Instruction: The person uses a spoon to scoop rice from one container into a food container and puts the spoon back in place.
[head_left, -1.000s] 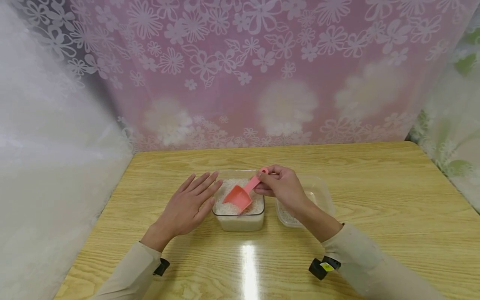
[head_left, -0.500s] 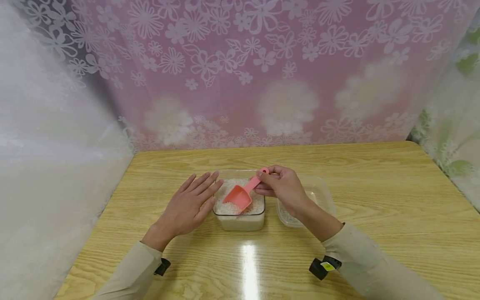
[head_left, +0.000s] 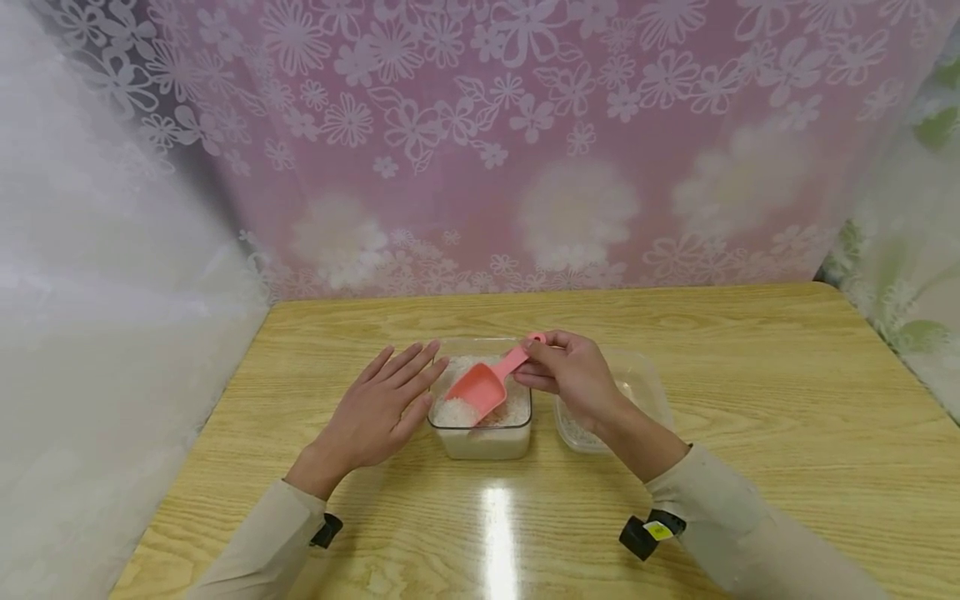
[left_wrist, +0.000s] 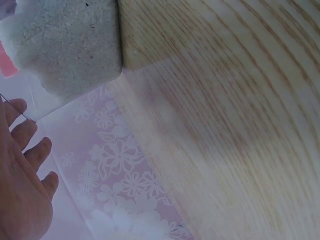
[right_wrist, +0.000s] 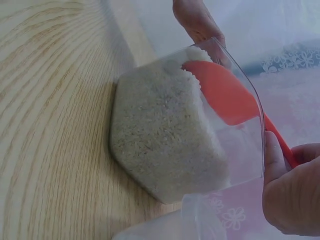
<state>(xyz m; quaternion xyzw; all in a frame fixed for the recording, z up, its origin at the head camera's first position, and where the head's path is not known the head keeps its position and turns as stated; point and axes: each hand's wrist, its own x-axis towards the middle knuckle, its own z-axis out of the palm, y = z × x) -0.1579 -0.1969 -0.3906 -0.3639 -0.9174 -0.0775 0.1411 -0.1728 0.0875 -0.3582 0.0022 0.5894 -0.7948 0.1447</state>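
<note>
Scoop (head_left: 480,387), just 1, sits in rice (head_left: 456,412) inside 1 of 2 boxes (head_left: 491,448), long axis slanting, mouth toward the straight-fingered left hand (head_left: 375,417); the right hand (head_left: 585,379) pinches its handle (head_left: 513,361).

With my right hand (head_left: 581,383) I am covering part of the plastic tub (head_left: 657,392) right of the rice container (head_left: 489,445), my left hand (head_left: 375,421) is masking some of its left rim, and the rice (head_left: 457,413) inside it is hiding the pink scoop's (head_left: 483,387) front lip.
</note>
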